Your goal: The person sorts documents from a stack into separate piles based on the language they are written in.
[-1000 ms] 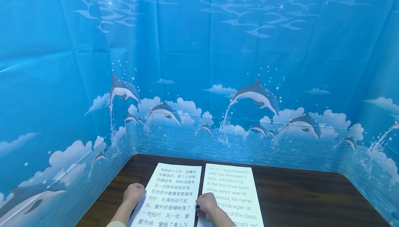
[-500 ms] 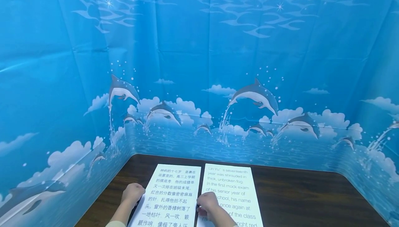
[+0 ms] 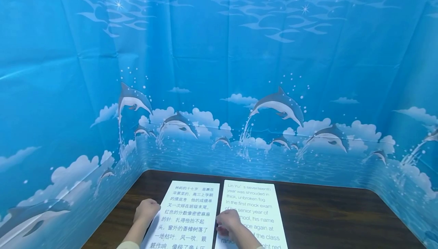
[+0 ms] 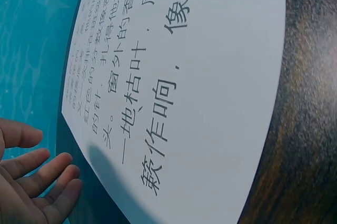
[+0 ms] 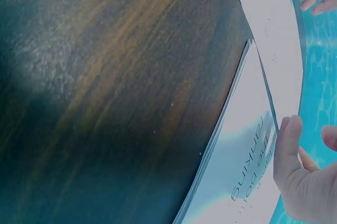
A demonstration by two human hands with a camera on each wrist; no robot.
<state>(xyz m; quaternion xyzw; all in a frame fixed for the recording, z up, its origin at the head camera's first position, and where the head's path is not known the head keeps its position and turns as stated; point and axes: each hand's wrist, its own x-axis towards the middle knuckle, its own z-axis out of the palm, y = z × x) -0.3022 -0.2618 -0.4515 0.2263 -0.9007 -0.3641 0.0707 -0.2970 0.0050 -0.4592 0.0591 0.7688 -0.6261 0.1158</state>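
Two stacks of printed paper lie side by side. The left one (image 3: 186,214) bears large Chinese characters; the right one (image 3: 256,213) carries English text. My left hand (image 3: 146,210) is beside the left edge of the Chinese sheet. In the left wrist view its fingers (image 4: 45,174) are loosely bent with nothing between them, a little apart from the paper. My right hand (image 3: 229,221) hovers at the inner edge of the English sheet, covering some words. Seen from the right wrist, that hand (image 5: 310,184) has thumb and fingers parted and holds nothing; whether a fingertip touches paper I cannot tell.
Dark wood-grain table (image 3: 328,218) surrounds the papers, with bare wood to the right. A blue curtain (image 3: 212,70) printed with dolphins and clouds closes off the back and both sides. A narrow strip of table separates the two stacks.
My right hand has shifted slightly right over the English sheet, hiding a bit more text. The left hand is nearly still. The head view has drifted a little.
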